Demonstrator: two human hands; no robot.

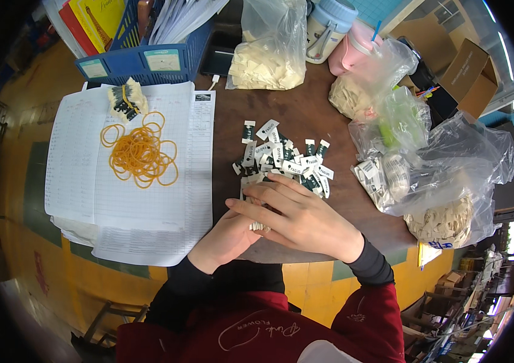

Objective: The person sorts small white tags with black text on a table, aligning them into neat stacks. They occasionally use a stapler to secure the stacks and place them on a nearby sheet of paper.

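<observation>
At the near edge of the brown table my left hand (228, 237) is closed round a small stack of labels (259, 227), whose pale layered edges show below the fingers. My right hand (305, 219) lies across the left one, its fingers covering most of the stack. Just beyond both hands spreads a loose pile of small labels (291, 167), some white with dark print, some dark green with white ends. To the left, a heap of orange rubber bands (139, 152) rests on paper sheets (75, 163). Behind it lies a label bundle (127, 101) with a rubber band round it.
A blue basket (121, 65) with papers and books stands back left. A clear bag of cream labels (267, 63) sits at the back, beside a blue-lidded bottle (328, 30) and a pink cup (352, 51). More plastic bags (444, 163) crowd the right side.
</observation>
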